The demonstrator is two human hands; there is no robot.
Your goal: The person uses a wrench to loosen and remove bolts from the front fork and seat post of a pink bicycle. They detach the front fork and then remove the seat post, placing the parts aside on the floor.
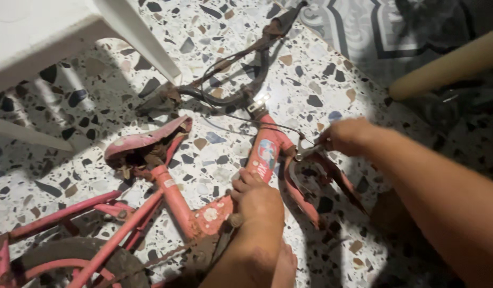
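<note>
A worn pink child's bicycle (174, 200) lies upside down on the speckled floor. Its saddle (142, 141) and dark handlebars (230, 96) rest on the ground. My left hand (257, 200) is closed around the pink frame tube just below the head tube. My right hand (346, 136) pinches a small metal brake part (305, 152) at the top of the front fork (316, 186), where a thin cable (257, 124) runs in. No front wheel shows in the fork. The rear tyre (70, 256) is at the bottom left.
A white plastic chair (49, 32) stands over the upper left, one leg (145, 42) close to the handlebars. A beige round bar (449, 64) crosses the top right above dark patterned tiles (374, 26). What looks like my foot (285, 269) is beneath my left wrist.
</note>
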